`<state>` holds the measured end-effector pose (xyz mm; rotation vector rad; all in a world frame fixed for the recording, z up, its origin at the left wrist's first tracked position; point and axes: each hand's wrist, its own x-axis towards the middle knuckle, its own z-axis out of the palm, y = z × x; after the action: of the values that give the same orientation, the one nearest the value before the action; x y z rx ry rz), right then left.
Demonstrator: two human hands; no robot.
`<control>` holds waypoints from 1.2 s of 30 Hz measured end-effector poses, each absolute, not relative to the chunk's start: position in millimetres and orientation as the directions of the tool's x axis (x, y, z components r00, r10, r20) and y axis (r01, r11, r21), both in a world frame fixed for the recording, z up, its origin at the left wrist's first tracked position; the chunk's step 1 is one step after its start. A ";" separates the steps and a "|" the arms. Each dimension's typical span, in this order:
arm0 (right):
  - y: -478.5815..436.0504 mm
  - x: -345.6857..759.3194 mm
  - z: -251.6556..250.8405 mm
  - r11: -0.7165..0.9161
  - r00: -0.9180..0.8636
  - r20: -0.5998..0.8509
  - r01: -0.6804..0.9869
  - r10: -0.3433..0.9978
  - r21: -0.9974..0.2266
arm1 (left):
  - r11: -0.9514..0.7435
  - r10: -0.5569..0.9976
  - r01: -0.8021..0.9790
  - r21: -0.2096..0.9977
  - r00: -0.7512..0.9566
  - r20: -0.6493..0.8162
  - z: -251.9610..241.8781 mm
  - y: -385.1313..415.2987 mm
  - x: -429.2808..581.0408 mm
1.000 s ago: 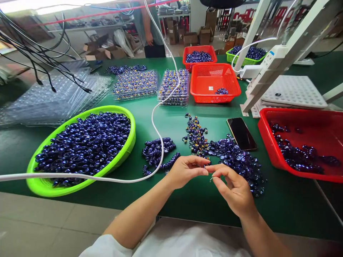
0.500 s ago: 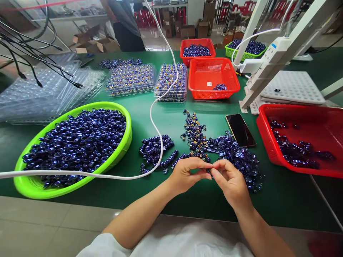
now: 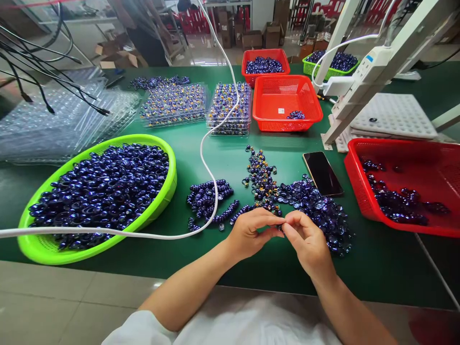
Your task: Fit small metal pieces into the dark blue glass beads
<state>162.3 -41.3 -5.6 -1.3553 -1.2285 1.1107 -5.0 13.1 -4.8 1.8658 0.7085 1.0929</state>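
My left hand (image 3: 251, 232) and my right hand (image 3: 307, 242) meet fingertip to fingertip above the front of the green table. Both are closed in a pinch around a small dark piece, mostly hidden by the fingers. Just beyond them lies a pile of shiny dark-blue round pieces (image 3: 323, 218), to the right. Farther off spreads a cluster of blue pieces with gold-coloured parts (image 3: 262, 177). Left of my hands, stacked rows of dark-blue ring-like pieces (image 3: 208, 196) rest on the table.
A green basket (image 3: 171, 177) heaped with blue ring-like pieces stands left, crossed by a white cable (image 3: 151, 235). At right are a phone (image 3: 323, 173) and a red basket (image 3: 362, 201). Filled clear trays (image 3: 172, 105), another red basket (image 3: 287, 125) and a metal post (image 3: 381, 72) stand farther back.
My hands keep their pinch in nearly the same place, with only slight finger movement. A person in the background has shifted left.
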 end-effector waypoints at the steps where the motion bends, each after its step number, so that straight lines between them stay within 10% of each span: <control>1: -41.6 162.2 -5.7 -0.039 0.080 -0.028 0.131 0.996 -0.991 | -0.490 0.788 0.060 0.870 0.456 0.413 -4.8 13.0 -4.8; 17: -37.4 165.8 -11.0 -0.109 0.058 -0.106 0.056 0.993 -0.993 | -0.334 0.861 0.032 0.942 0.417 0.291 -9.9 7.7 -0.9; 26: -37.3 170.2 1.1 -0.141 0.064 -0.132 0.154 0.989 -0.978 | 0.338 0.886 -0.198 0.920 0.397 -0.240 2.0 7.7 4.2; 36: -40.1 178.5 -2.2 0.055 0.051 0.071 0.274 0.996 -0.960 | 0.428 0.878 -0.267 0.863 0.348 -0.328 6.8 13.9 1.0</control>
<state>178.5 -40.1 -2.2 -1.3867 -1.3911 0.9739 1.0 13.9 6.8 0.8050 0.9172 0.8569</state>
